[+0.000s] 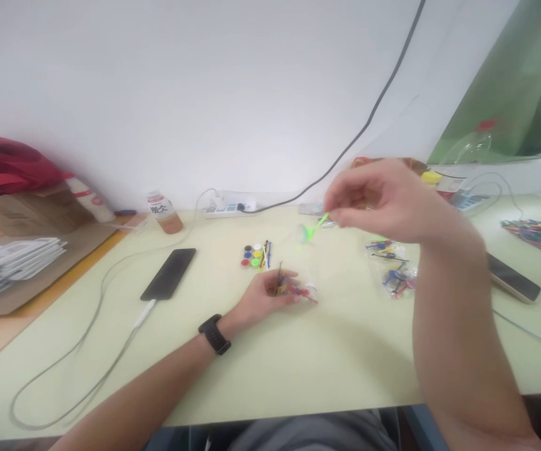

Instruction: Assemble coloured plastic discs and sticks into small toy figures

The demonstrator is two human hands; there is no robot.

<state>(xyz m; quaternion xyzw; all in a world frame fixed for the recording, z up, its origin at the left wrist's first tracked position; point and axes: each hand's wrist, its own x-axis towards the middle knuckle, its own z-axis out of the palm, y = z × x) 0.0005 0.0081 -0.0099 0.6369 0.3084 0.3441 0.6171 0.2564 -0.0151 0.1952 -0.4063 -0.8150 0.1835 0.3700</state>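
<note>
My right hand (383,199) is raised above the pale green table (298,363) and pinches a small green plastic piece (314,229) with a round end. My left hand (265,294), with a black watch (214,334) on its wrist, rests on the table and is closed on a bunch of small coloured plastic sticks (293,289). Just beyond it lies a little heap of coloured round pieces and sticks (255,255). To the right, under my right forearm, sit clear bags of coloured pieces (395,269).
A black phone (169,273) on a white cable lies left of centre. A bottle (163,213) and power strip (230,205) stand at the wall. Another phone (515,279) and a bundle of coloured sticks (540,235) lie right; white packets (7,263) are stacked left.
</note>
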